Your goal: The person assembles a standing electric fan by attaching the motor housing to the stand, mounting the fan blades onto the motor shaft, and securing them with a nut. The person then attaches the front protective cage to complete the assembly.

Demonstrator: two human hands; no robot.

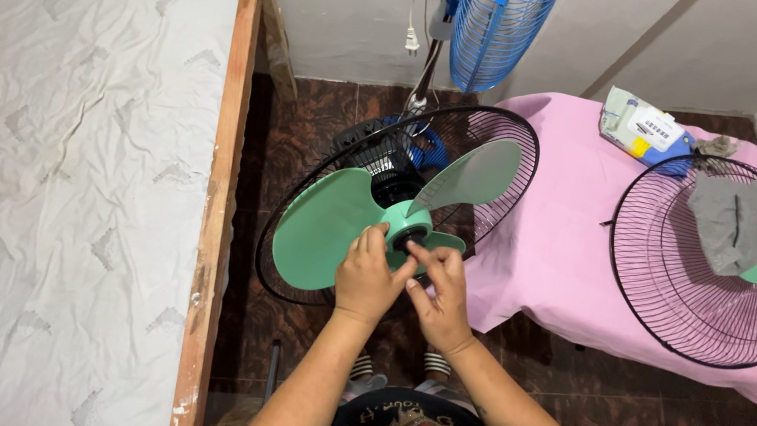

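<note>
Hub (408,233): dead ahead, axis toward me; my left hand (368,277) clamped on it, right hand (441,299) pinching its cap.

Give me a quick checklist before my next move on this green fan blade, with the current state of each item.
1. Both hands at the hub: ok, left hand and right hand meet at the green fan blade centre.
2. Front grille off: ok, it lies on the pink table.
3. Grey cloth handy: ok, on front grille.
4. Fan unplugged: cannot tell.
5. Hub cap loosened: cannot tell, fingers cover it.
</note>
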